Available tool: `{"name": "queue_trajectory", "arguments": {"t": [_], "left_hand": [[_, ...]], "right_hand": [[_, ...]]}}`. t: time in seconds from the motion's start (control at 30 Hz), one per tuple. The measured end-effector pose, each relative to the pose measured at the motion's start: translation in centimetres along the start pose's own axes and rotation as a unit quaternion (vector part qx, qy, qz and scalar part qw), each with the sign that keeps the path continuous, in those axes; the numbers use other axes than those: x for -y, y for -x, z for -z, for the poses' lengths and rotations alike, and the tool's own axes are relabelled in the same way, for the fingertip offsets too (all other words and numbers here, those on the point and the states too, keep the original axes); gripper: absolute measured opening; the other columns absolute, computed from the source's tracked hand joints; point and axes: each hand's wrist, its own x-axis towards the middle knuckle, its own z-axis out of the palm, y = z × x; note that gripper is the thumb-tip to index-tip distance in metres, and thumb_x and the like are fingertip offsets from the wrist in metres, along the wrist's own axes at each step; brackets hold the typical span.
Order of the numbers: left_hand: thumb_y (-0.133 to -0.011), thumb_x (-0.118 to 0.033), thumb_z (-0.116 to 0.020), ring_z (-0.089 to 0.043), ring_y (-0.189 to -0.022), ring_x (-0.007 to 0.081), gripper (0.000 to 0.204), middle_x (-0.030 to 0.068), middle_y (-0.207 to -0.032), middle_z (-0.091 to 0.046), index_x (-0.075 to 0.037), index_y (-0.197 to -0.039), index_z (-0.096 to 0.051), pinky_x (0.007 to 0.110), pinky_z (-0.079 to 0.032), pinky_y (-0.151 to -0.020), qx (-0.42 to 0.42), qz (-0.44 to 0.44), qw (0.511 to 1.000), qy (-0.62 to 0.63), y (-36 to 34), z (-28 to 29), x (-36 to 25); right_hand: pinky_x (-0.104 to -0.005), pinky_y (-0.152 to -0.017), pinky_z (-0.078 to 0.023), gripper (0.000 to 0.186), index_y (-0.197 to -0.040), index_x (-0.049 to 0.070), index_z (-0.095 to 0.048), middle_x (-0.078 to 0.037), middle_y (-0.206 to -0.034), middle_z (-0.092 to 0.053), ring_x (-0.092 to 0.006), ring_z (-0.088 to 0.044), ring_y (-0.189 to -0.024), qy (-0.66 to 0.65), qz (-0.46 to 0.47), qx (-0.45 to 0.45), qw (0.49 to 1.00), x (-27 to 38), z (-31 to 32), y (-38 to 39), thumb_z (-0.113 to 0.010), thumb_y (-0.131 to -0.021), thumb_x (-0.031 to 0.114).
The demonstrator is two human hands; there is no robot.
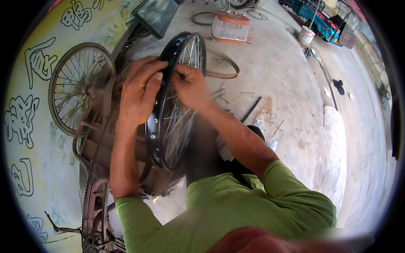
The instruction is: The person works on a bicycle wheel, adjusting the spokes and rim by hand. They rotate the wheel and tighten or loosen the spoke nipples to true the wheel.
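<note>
A black bicycle rim [155,121] with silver spokes stands upright in front of me, in the middle of the view. My left hand [140,86] rests on the rim's upper left side, its curled fingers pressed at the outer band beside the spoke holes. My right hand [189,87] reaches into the wheel from the right among the spokes, fingers closed near the inner side of the rim; whatever is between them is hidden. Beneath the wheel on the left is a rusty bicycle frame [97,139].
An old tyred wheel [61,90] leans at the yellowish wall [23,126]. Behind are a dark glass panel [158,17], an orange-and-white crate [230,29], a bare rim [236,63] lying flat, a bucket [306,36] and a teal cart [320,25]. A dark bar [251,109] lies on the concrete floor [303,139].
</note>
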Motion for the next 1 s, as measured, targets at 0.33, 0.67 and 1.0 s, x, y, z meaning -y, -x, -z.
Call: {"name": "queue_trajectory", "arguments": {"t": [0.33, 0.67, 1.0], "left_hand": [[-0.098, -0.012, -0.057, -0.062, -0.115, 0.0367, 0.030, 0.0198, -0.124, -0.062, -0.002, -0.123, -0.069, 0.040, -0.049, -0.099, 0.005, -0.005, 1.000, -0.006, 0.0, 0.0, -0.1], [-0.097, -0.013, -0.058, -0.062, -0.114, 0.0366, 0.029, 0.0189, -0.123, -0.063, -0.002, -0.122, -0.069, 0.040, -0.049, -0.098, 0.000, -0.008, 1.000, -0.013, 0.2, 0.0, -0.2], [-0.098, -0.012, -0.058, -0.063, -0.115, 0.0370, 0.029, 0.0189, -0.124, -0.063, -0.002, -0.122, -0.069, 0.040, -0.050, -0.098, -0.001, -0.009, 1.000, -0.014, 0.3, 0.0, 0.1]], "right_hand": [[-0.0314, -0.066, -0.049, 0.009, -0.095, -0.002, -0.068, -0.010, -0.076, -0.066, -0.0123, -0.059, -0.071, -0.018, -0.005, -0.040, 0.999, 0.4, -0.8, 0.3, -0.067, -0.093, 0.006], [-0.0304, -0.067, -0.050, 0.008, -0.097, -0.002, -0.069, -0.011, -0.079, -0.069, -0.0115, -0.061, -0.074, -0.028, -0.019, -0.061, 0.998, 0.1, -1.1, 0.3, -0.068, -0.093, 0.005], [-0.0311, -0.066, -0.050, 0.008, -0.096, -0.002, -0.069, -0.011, -0.078, -0.068, -0.0135, -0.062, -0.071, -0.050, -0.047, -0.039, 0.997, 1.0, -0.7, 0.5, -0.066, -0.093, 0.004]]}}
